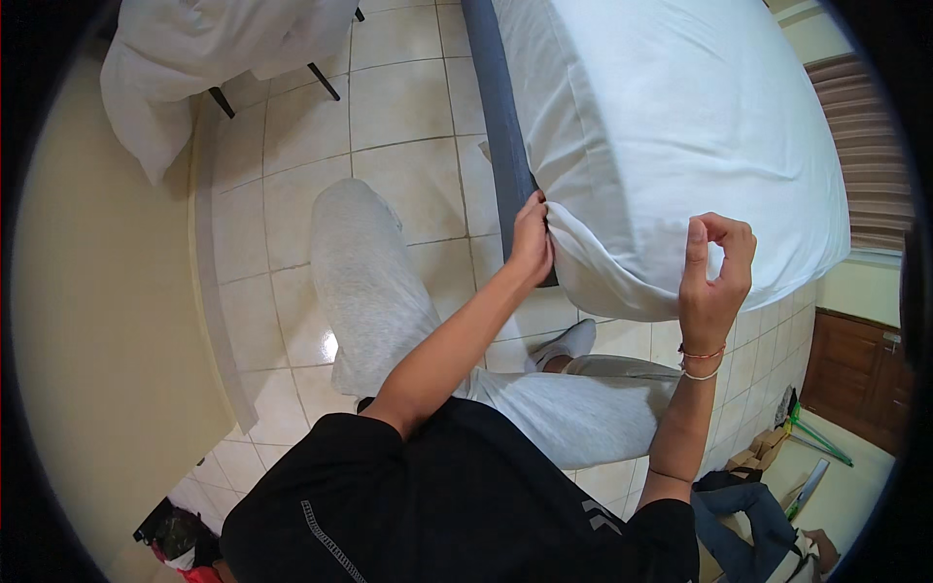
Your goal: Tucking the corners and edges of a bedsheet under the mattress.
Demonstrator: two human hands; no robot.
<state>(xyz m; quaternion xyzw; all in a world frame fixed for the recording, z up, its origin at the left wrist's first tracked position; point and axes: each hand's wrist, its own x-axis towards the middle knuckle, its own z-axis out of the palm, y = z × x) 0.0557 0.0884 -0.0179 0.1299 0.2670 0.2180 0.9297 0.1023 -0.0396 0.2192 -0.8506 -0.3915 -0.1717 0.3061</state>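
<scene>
A white sheet point(700, 109) covers the mattress of a bed, whose blue-grey base point(503, 146) shows along the side. At the near corner my left hand point(533, 240) grips the sheet's gathered edge, its fingertips tucked between mattress and base. My right hand point(718, 262) is raised over the sheet near the end of the bed. Its thumb and forefinger curl towards each other with a gap between them, and nothing shows in it. Folds run in the sheet from my left hand along the lower edge of the corner.
White bedding point(233, 36) hangs over a dark-legged piece of furniture at upper left. A wall point(109, 277) runs down the left. At lower right another person in jeans point(751, 517) sits near cardboard boxes point(762, 448), beyond them a wooden door point(860, 372). Tiles point(401, 102) cover the floor.
</scene>
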